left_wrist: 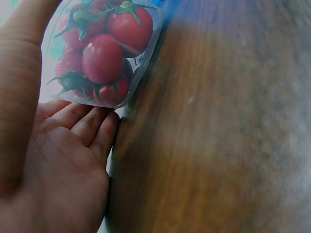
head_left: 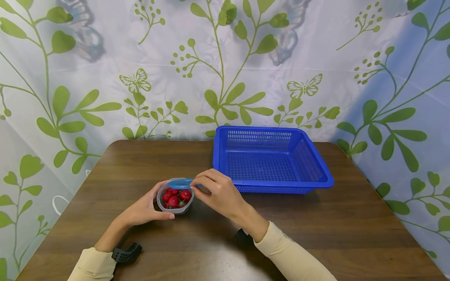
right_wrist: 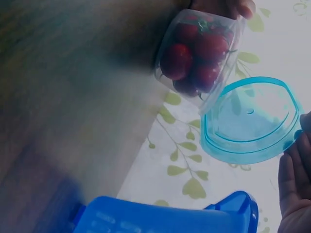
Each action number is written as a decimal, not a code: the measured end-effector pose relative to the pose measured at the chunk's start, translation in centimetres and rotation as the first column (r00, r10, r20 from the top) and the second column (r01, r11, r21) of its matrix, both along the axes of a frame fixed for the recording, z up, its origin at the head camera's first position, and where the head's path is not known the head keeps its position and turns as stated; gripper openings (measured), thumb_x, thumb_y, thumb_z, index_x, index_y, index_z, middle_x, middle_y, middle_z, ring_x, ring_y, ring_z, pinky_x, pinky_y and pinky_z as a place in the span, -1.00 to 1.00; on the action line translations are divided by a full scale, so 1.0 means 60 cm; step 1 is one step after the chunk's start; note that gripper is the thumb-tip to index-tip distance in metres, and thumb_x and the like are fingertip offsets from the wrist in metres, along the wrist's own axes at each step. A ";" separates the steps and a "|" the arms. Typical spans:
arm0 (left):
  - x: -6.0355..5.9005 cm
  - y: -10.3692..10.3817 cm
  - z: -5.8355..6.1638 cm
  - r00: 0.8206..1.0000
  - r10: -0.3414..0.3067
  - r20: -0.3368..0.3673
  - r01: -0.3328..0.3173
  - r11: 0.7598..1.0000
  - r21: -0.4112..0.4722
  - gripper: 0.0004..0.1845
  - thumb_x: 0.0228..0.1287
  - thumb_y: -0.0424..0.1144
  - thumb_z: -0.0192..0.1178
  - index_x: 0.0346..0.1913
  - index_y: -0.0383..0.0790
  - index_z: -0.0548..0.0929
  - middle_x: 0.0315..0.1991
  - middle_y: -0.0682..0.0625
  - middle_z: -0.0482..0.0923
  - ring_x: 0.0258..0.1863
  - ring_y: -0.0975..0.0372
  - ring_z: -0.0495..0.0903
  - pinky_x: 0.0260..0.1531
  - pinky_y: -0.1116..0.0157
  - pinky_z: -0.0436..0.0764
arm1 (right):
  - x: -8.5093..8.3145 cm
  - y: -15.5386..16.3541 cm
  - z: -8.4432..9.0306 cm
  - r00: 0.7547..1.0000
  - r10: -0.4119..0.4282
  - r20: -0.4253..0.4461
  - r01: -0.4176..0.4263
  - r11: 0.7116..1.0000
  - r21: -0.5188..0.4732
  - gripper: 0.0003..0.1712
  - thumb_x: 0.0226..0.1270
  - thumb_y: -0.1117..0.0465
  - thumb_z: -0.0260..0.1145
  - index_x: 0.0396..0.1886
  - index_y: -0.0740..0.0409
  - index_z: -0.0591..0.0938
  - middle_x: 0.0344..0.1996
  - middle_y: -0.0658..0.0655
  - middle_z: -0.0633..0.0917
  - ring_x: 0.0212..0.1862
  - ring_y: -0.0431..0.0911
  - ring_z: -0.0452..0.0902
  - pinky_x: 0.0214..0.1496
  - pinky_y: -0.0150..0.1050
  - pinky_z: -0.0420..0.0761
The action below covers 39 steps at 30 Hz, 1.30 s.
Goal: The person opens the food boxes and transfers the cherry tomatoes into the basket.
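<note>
**A:** Far left, the left hand (head_left: 145, 208) is cupped round the side of the clear tub (head_left: 174, 200), fingers and thumb curled onto its wall, steadying it on the brown table (head_left: 316, 234). The tub sits near the front edge, left of centre.

**B:** Packed with cherry tomatoes (left_wrist: 103, 57), red with green stalks, right up against the plastic in the left wrist view.

**A:** Moving across: the right hand (head_left: 219, 193) pinches the edge of the blue lid (right_wrist: 250, 120) in its fingertips. The lid is tipped up, clear of the rim on the near side. Whether its far edge touches the tub, I can't tell.

**B:** That's my worry. It's a light tub; if the lid catches and the pull goes sideways, it could tip and tomatoes would roll off the table.

**A:** The left hand's hold should guard against that, but only from one side.

**B:** On the right, the blue basket (head_left: 274, 160) is just beside the right hand, nothing in it. A wide swing of the lid could knock its front wall.
</note>
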State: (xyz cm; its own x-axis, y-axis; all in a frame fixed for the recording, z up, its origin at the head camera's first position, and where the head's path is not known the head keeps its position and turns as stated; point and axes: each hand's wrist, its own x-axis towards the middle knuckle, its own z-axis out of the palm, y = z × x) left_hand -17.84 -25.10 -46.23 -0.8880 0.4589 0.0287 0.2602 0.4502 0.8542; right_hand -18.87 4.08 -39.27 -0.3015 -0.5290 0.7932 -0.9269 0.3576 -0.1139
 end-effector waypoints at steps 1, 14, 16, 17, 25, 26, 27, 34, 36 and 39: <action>0.000 0.000 0.000 1.000 0.001 -0.001 -0.001 1.000 0.000 0.04 0.14 -0.08 0.54 0.58 -0.09 0.11 0.47 -0.15 0.32 0.43 -0.07 0.35 0.30 0.38 0.39 | 0.000 0.002 0.001 1.000 0.001 0.001 -0.001 1.000 -0.006 -0.87 0.22 0.30 0.55 -0.26 0.10 0.77 -0.24 -0.01 0.75 -0.13 -0.18 0.66 -0.02 -0.42 0.64; 0.002 0.000 -0.001 0.998 -0.005 -0.056 0.005 1.000 0.003 0.04 0.12 -0.10 0.56 0.57 -0.04 0.14 0.51 -0.08 0.30 0.43 -0.02 0.35 0.32 0.42 0.36 | 0.005 0.029 0.012 1.000 -0.007 0.002 0.007 1.000 -0.015 -0.86 0.23 0.32 0.53 -0.22 0.12 0.77 -0.24 -0.01 0.76 -0.15 -0.19 0.67 -0.05 -0.41 0.65; 0.002 0.000 -0.001 0.998 -0.004 -0.057 0.003 1.000 -0.003 0.04 0.12 -0.09 0.56 0.57 -0.04 0.14 0.51 -0.08 0.30 0.43 -0.01 0.35 0.33 0.40 0.37 | 0.005 0.033 0.013 1.000 -0.004 -0.003 0.004 1.000 -0.016 -0.86 0.21 0.33 0.53 -0.23 0.12 0.77 -0.24 -0.01 0.76 -0.15 -0.18 0.68 -0.05 -0.41 0.66; 0.002 0.000 -0.001 0.998 -0.003 -0.057 0.002 1.000 -0.006 0.04 0.12 -0.09 0.56 0.57 -0.04 0.14 0.51 -0.08 0.30 0.43 -0.01 0.36 0.33 0.38 0.38 | 0.006 0.034 0.014 1.000 -0.004 -0.006 0.003 1.000 -0.018 -0.85 0.20 0.33 0.53 -0.24 0.12 0.77 -0.24 -0.01 0.76 -0.15 -0.18 0.68 -0.05 -0.40 0.66; 0.002 0.000 -0.003 0.999 -0.004 -0.051 0.004 1.000 -0.009 0.04 0.13 -0.08 0.55 0.57 -0.04 0.13 0.49 -0.10 0.30 0.43 -0.04 0.36 0.32 0.35 0.40 | 0.008 0.041 0.012 1.000 0.011 -0.013 -0.012 1.000 -0.020 -0.84 0.14 0.35 0.56 -0.29 0.11 0.77 -0.27 -0.01 0.76 -0.18 -0.18 0.67 -0.08 -0.41 0.66; 0.002 0.000 -0.003 0.999 -0.005 -0.050 0.005 1.000 -0.007 0.04 0.13 -0.09 0.55 0.57 -0.05 0.13 0.49 -0.10 0.30 0.42 -0.03 0.36 0.31 0.37 0.40 | 0.009 0.042 0.011 1.000 0.013 -0.015 -0.013 1.000 -0.018 -0.85 0.14 0.35 0.56 -0.30 0.11 0.77 -0.27 -0.01 0.76 -0.19 -0.18 0.67 -0.09 -0.42 0.66; 0.002 0.000 -0.003 0.999 -0.005 -0.051 0.005 1.000 -0.007 0.04 0.13 -0.09 0.55 0.58 -0.04 0.13 0.49 -0.10 0.30 0.42 -0.02 0.36 0.31 0.39 0.39 | 0.010 0.043 0.011 1.000 0.015 -0.017 -0.015 1.000 -0.017 -0.85 0.13 0.35 0.56 -0.30 0.11 0.77 -0.27 -0.01 0.76 -0.20 -0.19 0.67 -0.10 -0.42 0.66; 0.001 -0.001 -0.004 0.998 -0.009 -0.058 0.010 1.000 0.016 0.04 0.11 -0.12 0.56 0.57 -0.03 0.14 0.47 -0.07 0.34 0.36 0.24 0.40 0.30 0.44 0.39 | 0.016 0.055 0.012 0.999 0.036 -0.030 -0.036 0.999 -0.019 -0.81 0.09 0.38 0.57 -0.31 0.10 0.78 -0.28 -0.01 0.75 -0.23 -0.20 0.66 -0.12 -0.44 0.65; 0.002 -0.001 -0.004 0.998 -0.010 -0.063 0.011 1.000 0.017 0.04 0.11 -0.12 0.56 0.57 -0.03 0.14 0.47 -0.07 0.33 0.35 0.33 0.40 0.30 0.45 0.39 | 0.018 0.058 0.013 0.998 0.049 -0.030 -0.049 0.999 -0.017 -0.80 0.07 0.40 0.57 -0.31 0.11 0.78 -0.29 -0.01 0.75 -0.24 -0.19 0.66 -0.12 -0.44 0.65; 0.002 -0.002 -0.006 0.998 -0.012 -0.065 0.014 1.000 0.024 0.04 0.12 -0.13 0.56 0.57 -0.03 0.14 0.47 -0.07 0.33 0.34 0.39 0.39 0.30 0.46 0.38 | 0.022 0.062 0.013 0.997 0.066 -0.030 -0.066 0.998 -0.009 -0.79 0.06 0.42 0.57 -0.31 0.12 0.77 -0.30 -0.01 0.74 -0.25 -0.19 0.65 -0.13 -0.44 0.65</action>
State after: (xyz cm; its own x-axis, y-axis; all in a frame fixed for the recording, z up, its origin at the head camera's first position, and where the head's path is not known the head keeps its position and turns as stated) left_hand -17.72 -25.21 -46.57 -0.8779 0.4689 0.0973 0.3211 0.4257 0.8460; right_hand -17.55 7.80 -38.52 -0.2424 -0.5388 0.8068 -0.9516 0.2942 -0.0894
